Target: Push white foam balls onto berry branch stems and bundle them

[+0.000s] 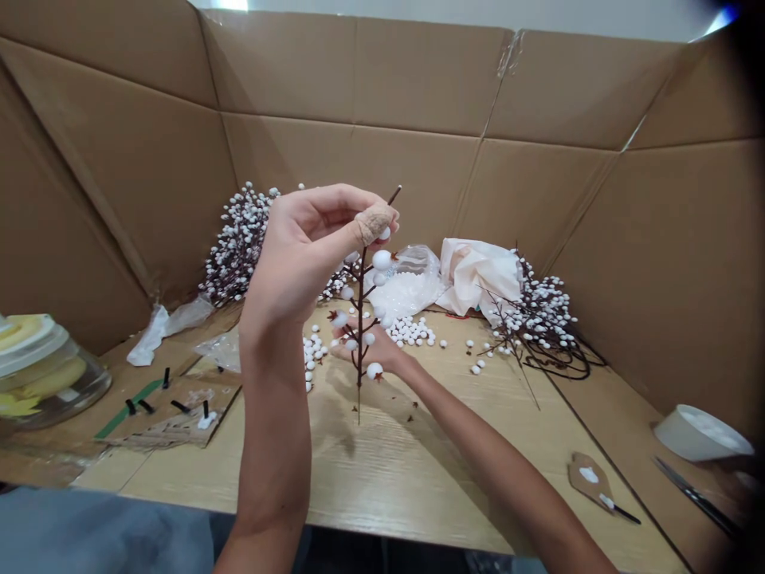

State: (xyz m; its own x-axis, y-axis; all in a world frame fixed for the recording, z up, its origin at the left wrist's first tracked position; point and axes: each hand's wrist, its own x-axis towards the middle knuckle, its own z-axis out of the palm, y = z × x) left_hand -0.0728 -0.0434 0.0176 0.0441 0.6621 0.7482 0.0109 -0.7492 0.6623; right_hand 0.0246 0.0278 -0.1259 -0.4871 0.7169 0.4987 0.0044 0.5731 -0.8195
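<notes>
Pinching the twig (359, 383) between fingertips, your left hand (311, 247) is steadying it; your right hand (375, 352), grip unclear, is probably fitting balls (381, 259); a bare tip is needed next.

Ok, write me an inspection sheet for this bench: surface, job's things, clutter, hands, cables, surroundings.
Surface: light wood table, with cardboard sheets at the sides.
Job's things: berry branch held upright; loose white balls; bag of balls.
Clutter: left branch pile; right branch pile; glass jar; white bowl; plastic scraps.
Hands: left hand pinches the branch near its top, thumb bandaged; right hand behind its lower twigs, grip unclear.
Cables: nothing seen.
Surroundings: cardboard walls on three sides.
</notes>
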